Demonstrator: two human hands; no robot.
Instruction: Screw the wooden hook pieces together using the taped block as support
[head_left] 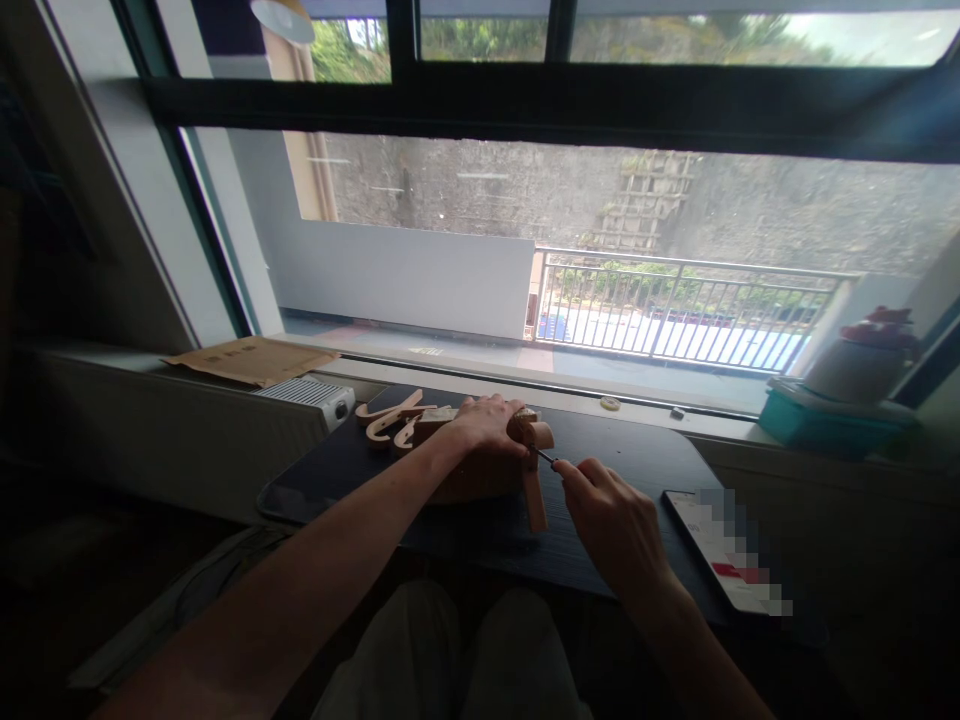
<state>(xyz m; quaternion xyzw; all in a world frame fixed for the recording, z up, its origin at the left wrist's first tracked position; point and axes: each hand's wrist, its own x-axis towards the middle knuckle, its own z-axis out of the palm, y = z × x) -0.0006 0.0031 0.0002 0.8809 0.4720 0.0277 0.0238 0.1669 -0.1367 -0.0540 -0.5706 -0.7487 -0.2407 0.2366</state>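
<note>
My left hand (487, 425) is closed over the top of a brown wooden assembly (480, 480) on the dark table, pressing near its right end. A flat wooden strip (535, 500) angles down toward me from that end, and a rounded wooden piece (541, 436) sticks out beside it. In my right hand (611, 510) is a thin dark screwdriver (546, 458), its handle mostly hidden by my fingers. The shaft points left, and its tip meets the assembly near the top of the strip. Several curved wooden pieces (386, 425) lie left of the assembly.
A phone (720, 560) lies at the right of the dark tabletop (637, 470). Behind stands a window sill with a small round roll (610, 404) and a teal box (832, 420). A brown paper envelope (251, 358) rests at the left above a white radiator (307, 400).
</note>
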